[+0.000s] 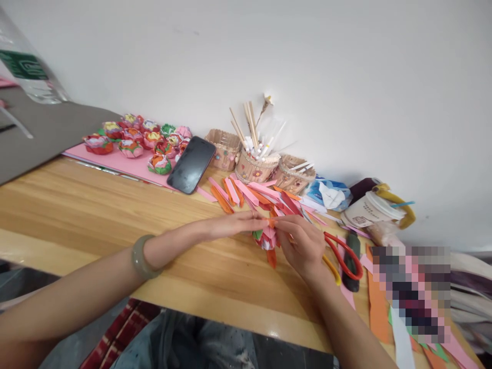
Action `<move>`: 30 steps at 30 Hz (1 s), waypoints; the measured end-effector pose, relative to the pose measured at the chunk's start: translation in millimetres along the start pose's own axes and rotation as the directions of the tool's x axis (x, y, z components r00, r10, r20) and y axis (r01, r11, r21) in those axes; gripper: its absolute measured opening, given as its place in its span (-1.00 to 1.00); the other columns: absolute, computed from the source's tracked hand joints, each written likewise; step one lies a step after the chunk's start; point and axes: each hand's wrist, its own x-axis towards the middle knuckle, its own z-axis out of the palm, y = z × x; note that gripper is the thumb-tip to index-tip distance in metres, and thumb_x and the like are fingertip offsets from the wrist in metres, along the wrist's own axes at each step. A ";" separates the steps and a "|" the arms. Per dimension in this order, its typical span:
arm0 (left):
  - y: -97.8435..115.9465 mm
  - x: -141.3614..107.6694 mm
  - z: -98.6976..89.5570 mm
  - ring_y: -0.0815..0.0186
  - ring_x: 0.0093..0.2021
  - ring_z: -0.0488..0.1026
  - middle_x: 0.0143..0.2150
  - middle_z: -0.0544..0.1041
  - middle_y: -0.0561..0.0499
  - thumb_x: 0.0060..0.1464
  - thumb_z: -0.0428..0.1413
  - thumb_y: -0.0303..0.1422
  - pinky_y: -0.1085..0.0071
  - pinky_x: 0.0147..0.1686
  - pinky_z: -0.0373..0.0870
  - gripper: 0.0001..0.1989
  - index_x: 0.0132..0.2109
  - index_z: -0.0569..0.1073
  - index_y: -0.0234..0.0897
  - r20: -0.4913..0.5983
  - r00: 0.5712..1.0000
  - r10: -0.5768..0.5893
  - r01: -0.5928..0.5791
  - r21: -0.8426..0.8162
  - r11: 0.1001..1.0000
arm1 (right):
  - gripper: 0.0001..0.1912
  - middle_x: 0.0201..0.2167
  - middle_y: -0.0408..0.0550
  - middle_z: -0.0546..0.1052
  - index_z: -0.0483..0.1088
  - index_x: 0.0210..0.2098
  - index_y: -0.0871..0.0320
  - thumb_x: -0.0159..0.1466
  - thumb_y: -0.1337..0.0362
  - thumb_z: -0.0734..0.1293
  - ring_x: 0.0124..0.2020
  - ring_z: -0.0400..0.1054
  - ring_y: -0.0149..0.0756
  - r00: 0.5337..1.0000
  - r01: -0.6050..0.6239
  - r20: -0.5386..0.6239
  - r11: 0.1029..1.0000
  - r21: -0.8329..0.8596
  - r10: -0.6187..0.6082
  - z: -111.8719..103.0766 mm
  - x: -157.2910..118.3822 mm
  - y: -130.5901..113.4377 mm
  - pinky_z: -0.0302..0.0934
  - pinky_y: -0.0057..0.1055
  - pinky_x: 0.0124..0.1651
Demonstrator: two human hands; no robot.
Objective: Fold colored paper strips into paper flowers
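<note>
Both hands meet over the table around a small folded-paper flower (266,240) in pink, white, green and orange. My left hand (234,225), with a bangle (144,258) on the wrist, reaches in from the left, its fingertips closed on the flower's upper edge. From the right, my right hand (302,241) pinches an orange paper piece (272,222) at the top of the flower. An orange petal (271,259) points down from its underside. Fingers partly hide the flower. Just behind lies a pile of folded paper strips (249,195) in pink, orange and white.
Finished paper flowers (130,147) stand on a pink sheet (111,160) at left, beside a phone (191,165). Behind are decorated baskets (257,168) with sticks. To the right are red-handled scissors (355,264), a dark bottle (350,283), tissues (332,196) and a cup (371,209).
</note>
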 end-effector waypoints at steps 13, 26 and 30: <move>-7.3 4.0 0.5 0.18 -0.05 0.34 -0.09 0.32 -0.07 -0.12 0.21 -0.31 0.24 -0.04 0.28 -0.62 -0.11 0.36 -0.22 -0.312 0.849 0.426 -0.116 0.677 0.727 | -0.75 -0.51 -0.13 0.41 0.34 -0.43 0.14 0.26 0.13 0.21 -0.48 0.27 -0.37 0.768 -0.640 0.243 0.692 0.334 0.593 -1.1 15.5 -14.4 0.17 -0.46 -0.43; -8.3 5.5 8.1 0.19 -0.04 0.34 -0.07 0.35 -0.07 -0.32 0.33 -0.34 0.24 -0.03 0.26 -0.43 -0.12 0.27 -0.27 -0.357 0.899 0.254 -0.162 0.266 0.950 | -0.64 -0.64 -0.23 0.27 0.31 -0.57 0.18 0.10 0.02 0.36 -0.61 0.05 -0.49 0.617 -0.771 0.496 0.343 0.536 0.611 4.4 15.3 -7.9 -0.07 -0.48 -0.52; -4.4 3.5 11.2 0.23 -0.10 0.36 -0.10 0.36 -0.04 -0.33 0.33 -0.37 0.30 -0.09 0.28 -0.44 -0.15 0.26 -0.27 -0.371 0.897 0.239 -0.180 0.186 0.966 | -0.65 -0.65 -0.24 0.26 0.31 -0.56 0.19 0.11 0.03 0.36 -0.62 0.04 -0.50 0.613 -0.772 0.498 0.333 0.541 0.614 5.5 15.5 -10.0 -0.09 -0.48 -0.53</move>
